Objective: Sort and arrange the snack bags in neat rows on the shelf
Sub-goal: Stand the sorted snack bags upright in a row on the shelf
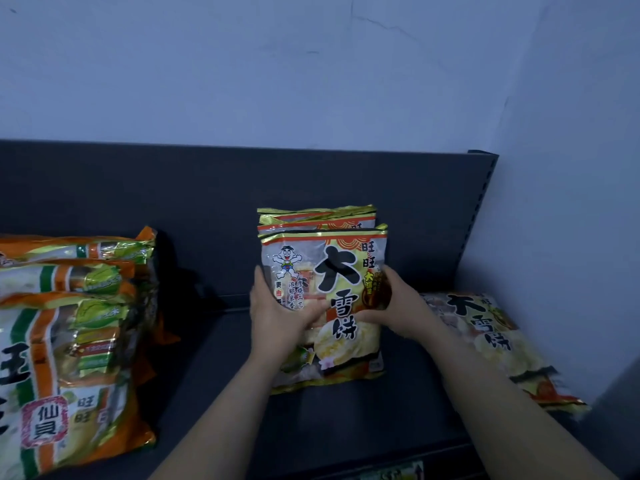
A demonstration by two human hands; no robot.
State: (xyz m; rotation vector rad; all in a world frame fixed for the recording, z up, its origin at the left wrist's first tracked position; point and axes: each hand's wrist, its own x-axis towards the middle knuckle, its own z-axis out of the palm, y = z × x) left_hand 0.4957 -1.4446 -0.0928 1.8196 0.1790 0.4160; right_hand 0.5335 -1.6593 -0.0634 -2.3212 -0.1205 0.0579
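- The shelf deck (214, 358) is dark grey, matte metal, and fills the lower half of the view from 9 o'clock to 3 o'clock.
- A back panel (173, 188) of the same dark grey rises behind it. The panel ends at about 2 o'clock in a slotted upright (479, 209).
- Above, at 12 o'clock, is a pale blue-grey rear wall (277, 64) with a thin crack (384, 27) running across it towards 1 o'clock.
- A side wall (571, 168) in the same paint closes the corner at 3 o'clock.
- The front yellow bag (341, 268) stands near upright in the middle of the deck, its printed face to the camera and its bottom edge on the deck.
- The left hand (277, 313) grips this bag's left edge, thumb curled over the front.
- The right hand (398, 306) grips its right edge the same way, thumb on the print.
- A second yellow bag (311, 216) stands directly behind, touching it, with only its top seam showing.
- A flat yellow bag (485, 327) lies face up at 4 o'clock of the held one, against the side wall.
- Orange-and-green bags (69, 323) stand in an overlapping row at 9 o'clock, well apart from the yellow ones.
- A small label (394, 472) sits on the deck's front lip at 6 o'clock; its print is too blurred to read.
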